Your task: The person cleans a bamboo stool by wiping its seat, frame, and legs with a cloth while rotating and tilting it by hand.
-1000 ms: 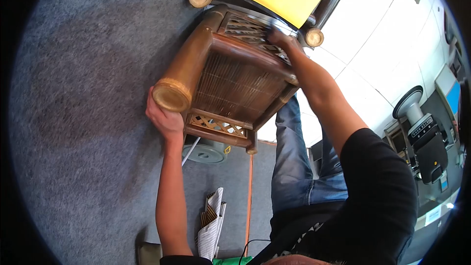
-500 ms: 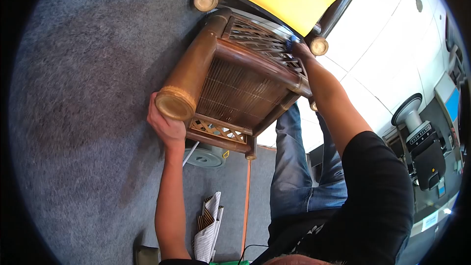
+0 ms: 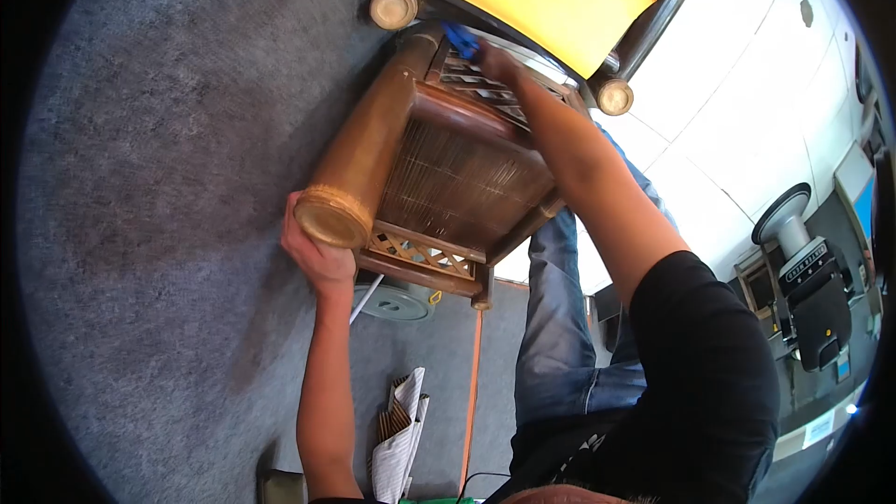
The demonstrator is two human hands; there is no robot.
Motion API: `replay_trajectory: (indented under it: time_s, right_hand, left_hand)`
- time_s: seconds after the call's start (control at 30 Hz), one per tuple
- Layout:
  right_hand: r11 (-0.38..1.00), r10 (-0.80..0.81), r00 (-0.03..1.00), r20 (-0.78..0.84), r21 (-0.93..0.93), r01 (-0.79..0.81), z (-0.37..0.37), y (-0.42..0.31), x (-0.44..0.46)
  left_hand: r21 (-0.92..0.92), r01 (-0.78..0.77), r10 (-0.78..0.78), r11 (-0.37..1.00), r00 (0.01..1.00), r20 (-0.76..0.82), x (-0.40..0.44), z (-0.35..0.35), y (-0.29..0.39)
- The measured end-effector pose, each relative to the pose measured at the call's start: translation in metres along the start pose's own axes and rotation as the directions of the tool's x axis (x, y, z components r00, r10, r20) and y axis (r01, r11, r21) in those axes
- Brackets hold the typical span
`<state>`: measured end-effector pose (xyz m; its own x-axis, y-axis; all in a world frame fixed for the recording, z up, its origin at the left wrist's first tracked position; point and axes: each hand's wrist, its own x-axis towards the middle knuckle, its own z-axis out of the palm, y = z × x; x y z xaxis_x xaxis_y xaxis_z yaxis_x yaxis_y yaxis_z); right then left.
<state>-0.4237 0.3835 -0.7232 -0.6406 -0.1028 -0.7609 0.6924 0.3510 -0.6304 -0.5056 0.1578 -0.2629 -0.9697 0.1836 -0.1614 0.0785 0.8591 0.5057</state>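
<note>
A brown bamboo stool or small table [image 3: 359, 149] is tipped so its thick round legs point toward me and its slatted underside shows. My left hand [image 3: 317, 247] is wrapped around the end of the nearest leg. At the far lattice side, my right hand [image 3: 497, 63] grips a small blue object [image 3: 460, 40], perhaps a cloth or brush; motion blur hides its exact kind. That blue object lies against the lattice near the upper left corner, and my right forearm crosses over part of the frame.
Beyond it, another bamboo piece [image 3: 393, 7] carries a yellow sheet [image 3: 537, 0] with handwriting. Grey carpet [image 3: 168, 224] spreads on the left, white tiles [image 3: 719, 121] on the right. A grey lidded bin [image 3: 401, 301], striped cloth [image 3: 401, 434] and black machine [image 3: 814, 303] are nearby.
My right hand has swept left along the lattice side with the blue object, from its right end to near the left corner. My left hand keeps its hold on the leg.
</note>
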Motion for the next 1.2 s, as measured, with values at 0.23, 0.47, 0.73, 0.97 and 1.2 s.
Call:
replay_trajectory:
  time_s: [0.23, 0.47, 0.73, 0.97, 1.2]
  right_hand:
    - [0.907, 0.171, 0.984, 0.039, -0.396, -0.142, -0.051, 0.096, -0.126]
    - [0.976, 0.213, 0.977, -0.028, 0.055, -0.211, -0.016, -0.049, -0.078]
    - [0.988, 0.148, 0.988, 0.035, 0.035, -0.149, -0.070, -0.088, -0.169]
    - [0.930, 0.289, 0.939, -0.185, -0.179, -0.322, -0.069, 0.052, -0.224]
    - [0.950, 0.075, 0.974, -0.214, 0.313, -0.005, -0.043, -0.156, -0.174]
  left_hand:
    - [0.020, -0.033, 0.033, 0.999, 0.999, -0.014, 0.000, 0.001, 0.005]
    - [0.128, -0.030, 0.027, 0.991, 0.999, 0.027, -0.009, -0.003, -0.018]
    - [0.161, -0.086, 0.085, 0.983, 0.996, 0.012, -0.011, -0.002, -0.029]
    - [0.094, -0.060, 0.059, 0.994, 0.998, 0.016, -0.009, -0.002, -0.017]
    - [0.070, -0.045, 0.045, 0.997, 0.999, -0.004, -0.007, 0.000, -0.013]
